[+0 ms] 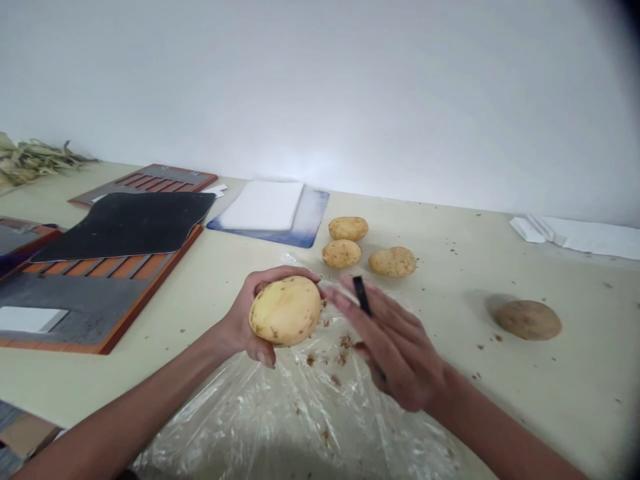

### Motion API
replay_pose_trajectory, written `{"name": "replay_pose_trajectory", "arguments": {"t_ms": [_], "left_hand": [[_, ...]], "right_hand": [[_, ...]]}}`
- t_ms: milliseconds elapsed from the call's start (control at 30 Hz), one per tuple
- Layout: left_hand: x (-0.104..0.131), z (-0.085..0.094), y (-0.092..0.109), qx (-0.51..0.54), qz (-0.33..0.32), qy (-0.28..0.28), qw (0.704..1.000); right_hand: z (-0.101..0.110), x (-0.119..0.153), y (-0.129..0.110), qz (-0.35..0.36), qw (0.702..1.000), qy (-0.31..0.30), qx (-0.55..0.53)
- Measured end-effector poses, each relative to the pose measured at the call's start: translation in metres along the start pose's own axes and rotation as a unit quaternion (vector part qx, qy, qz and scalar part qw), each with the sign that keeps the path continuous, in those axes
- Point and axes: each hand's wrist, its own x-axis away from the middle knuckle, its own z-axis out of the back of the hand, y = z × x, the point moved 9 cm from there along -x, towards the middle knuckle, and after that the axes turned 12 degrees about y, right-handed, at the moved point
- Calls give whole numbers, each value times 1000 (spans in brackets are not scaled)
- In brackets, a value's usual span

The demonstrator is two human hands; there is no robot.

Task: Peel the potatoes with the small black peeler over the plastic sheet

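Note:
A pale yellow potato [285, 312] with brown specks of skin rests in my left hand [250, 300], whose fingers and thumb wrap round its far and near sides. My right hand [395, 343], slightly blurred, is closed on a slim black tool [362, 296]. Part of the tool shows between the fingers; its kind cannot be made out. The fingertips of this hand are just right of the potato. Below both hands spreads a clear plastic sheet [280, 413] with brown peel scraps [343, 352] on it.
Three potatoes [393, 261] lie together behind my hands. A darker brown potato [529, 320] sits at the right. Wooden panels [120, 293] with a black mat [125, 223] are on the left, near a blue-and-white board [313, 213]. White packaging [575, 233] lies by the wall.

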Motion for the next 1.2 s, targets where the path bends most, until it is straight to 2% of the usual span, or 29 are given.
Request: {"name": "replay_pose_trajectory", "arguments": {"t_ms": [67, 200, 267, 433, 467, 600, 667, 800, 900, 1033, 1200], "left_hand": [[0, -2, 0, 12, 8, 7, 1000], [-1, -8, -1, 60, 34, -1, 998], [-1, -8, -3, 67, 42, -6, 997], [0, -3, -7, 31, 42, 4, 999], [0, -3, -7, 32, 42, 4, 999], [-2, -7, -3, 52, 50, 8, 997], [-4, -7, -3, 60, 59, 11, 996], [-5, -4, -3, 59, 57, 22, 996], [-4, -4, -2, 55, 51, 23, 997], [-1, -2, -5, 37, 48, 31, 998], [0, 4, -13, 32, 61, 22, 997]], "right_hand": [[3, -1, 5, -23, 1000, -7, -7], [1, -7, -17, 69, 996, -50, -29], [0, -6, -21, 90, 995, -42, -28], [2, 1, 9, -21, 1000, 1, 9], [3, 1, 10, -22, 1000, 1, 6], [1, -4, -19, 95, 994, -44, -24], [-2, -6, -23, 103, 993, -55, -24], [-1, -1, -1, 21, 1000, -10, -4], [-1, 7, 16, -40, 999, -15, 3], [5, 6, 16, -74, 995, -30, -57], [9, 11, 20, -172, 981, -60, -73]]}}
